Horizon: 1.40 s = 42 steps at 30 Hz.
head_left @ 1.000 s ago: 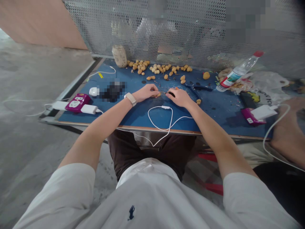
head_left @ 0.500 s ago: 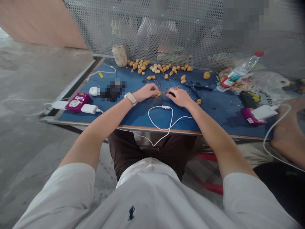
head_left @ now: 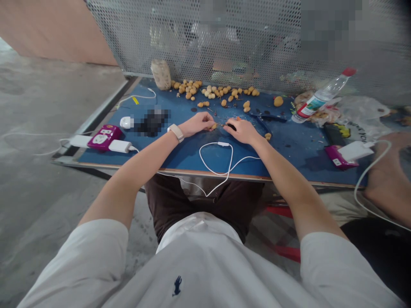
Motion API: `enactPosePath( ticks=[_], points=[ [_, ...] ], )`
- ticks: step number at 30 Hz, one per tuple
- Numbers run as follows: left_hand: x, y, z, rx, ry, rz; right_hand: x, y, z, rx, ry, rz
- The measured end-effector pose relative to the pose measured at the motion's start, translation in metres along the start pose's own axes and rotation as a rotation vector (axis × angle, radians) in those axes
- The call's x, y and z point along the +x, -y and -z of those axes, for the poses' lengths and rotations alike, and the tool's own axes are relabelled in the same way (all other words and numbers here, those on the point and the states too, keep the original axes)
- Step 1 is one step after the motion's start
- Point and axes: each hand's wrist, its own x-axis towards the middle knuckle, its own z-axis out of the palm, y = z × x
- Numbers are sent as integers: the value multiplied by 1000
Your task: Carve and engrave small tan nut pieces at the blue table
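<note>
Small golden fruit [head_left: 213, 126], likely light, firm and best taken between fingertips, sits pinched in the left hand [head_left: 195, 124] mid-way across the blue surface [head_left: 183, 160]; the curled right hand [head_left: 242, 131] pinches a small dark object [head_left: 231, 127], unidentifiable.

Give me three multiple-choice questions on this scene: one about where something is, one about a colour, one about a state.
1. Where do most of the longans lie?
A) Along the far side of the blue board
B) On the concrete floor
C) Inside a plastic bag

2. What colour is the cap of the plastic water bottle?
A) Blue
B) White
C) Red

3. How is the left hand's wrist?
A) Bare
B) Wearing a pale band
C) Wrapped in cable

Answers:
1 A: they sit in a scattered row there.
2 C: the cap shows red.
3 B: the band circles the wrist.
</note>
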Motion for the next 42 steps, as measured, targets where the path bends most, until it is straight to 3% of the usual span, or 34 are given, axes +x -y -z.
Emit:
enactPosePath(
  ticks=[11,20,42],
  points=[
    [6,8,4,-25,11,-6,0,2,1,13,-3,-32],
    [0,-3,-2,-42,-19,28,0,2,0,-5,-7,-35],
    [1,0,-1,-43,-16,21,1,2,0,-14,7,-37]
  ],
)
